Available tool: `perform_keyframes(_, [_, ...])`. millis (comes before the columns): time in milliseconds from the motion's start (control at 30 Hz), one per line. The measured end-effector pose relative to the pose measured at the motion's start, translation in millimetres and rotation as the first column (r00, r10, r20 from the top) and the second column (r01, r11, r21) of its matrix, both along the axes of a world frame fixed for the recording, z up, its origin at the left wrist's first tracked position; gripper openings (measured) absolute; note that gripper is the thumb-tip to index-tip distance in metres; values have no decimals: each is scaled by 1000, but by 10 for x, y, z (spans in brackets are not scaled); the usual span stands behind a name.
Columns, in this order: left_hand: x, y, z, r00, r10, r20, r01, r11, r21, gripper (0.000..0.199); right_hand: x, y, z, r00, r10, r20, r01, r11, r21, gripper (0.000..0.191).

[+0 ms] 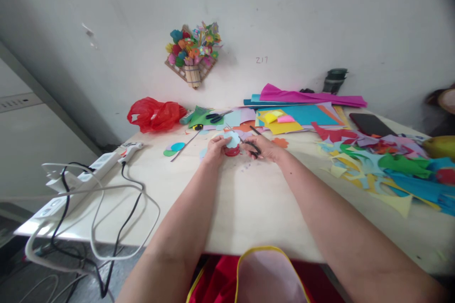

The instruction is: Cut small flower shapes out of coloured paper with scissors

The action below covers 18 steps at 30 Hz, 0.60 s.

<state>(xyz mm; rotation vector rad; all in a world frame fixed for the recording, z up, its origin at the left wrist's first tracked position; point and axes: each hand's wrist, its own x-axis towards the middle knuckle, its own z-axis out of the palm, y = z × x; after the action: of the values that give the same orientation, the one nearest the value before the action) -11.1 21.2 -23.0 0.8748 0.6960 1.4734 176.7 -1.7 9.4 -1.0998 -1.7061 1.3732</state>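
Between finger and thumb, my left hand (214, 149) pinches a small pale blue paper piece (233, 140) with a rounded edge. My right hand (263, 147) is closed around the dark handles of a pair of scissors (254, 150). The scissors' blades point left, close to the pale blue paper; whether they touch it I cannot tell. Just under the hands a red round object (232, 152) lies on the table. An orange paper flower (280, 143) rests right of my right hand. Left of my left hand are a blue paper circle (178, 146) and a green one (169, 153).
Paper scraps (387, 165) heap at the right, near a dark phone (371, 124). Coloured sheets (302, 116) and another pair of scissors (217, 117) lie at the back. A red plastic bag (153, 114) sits back left. A power strip (81, 182) with loose cables occupies the left edge.
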Motion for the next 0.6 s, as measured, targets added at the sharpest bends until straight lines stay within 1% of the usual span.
perform_keyframes(300, [-18,55,-38,999,50,21,-50,999,3,42,54,-1,-13,998,44,-33,-43,999,16,39])
perform_keyframes(600, [-3,45,-15,997,66,38,-66,998,-24,39,54,34,-47,998,53,-37,-52,999,10,37])
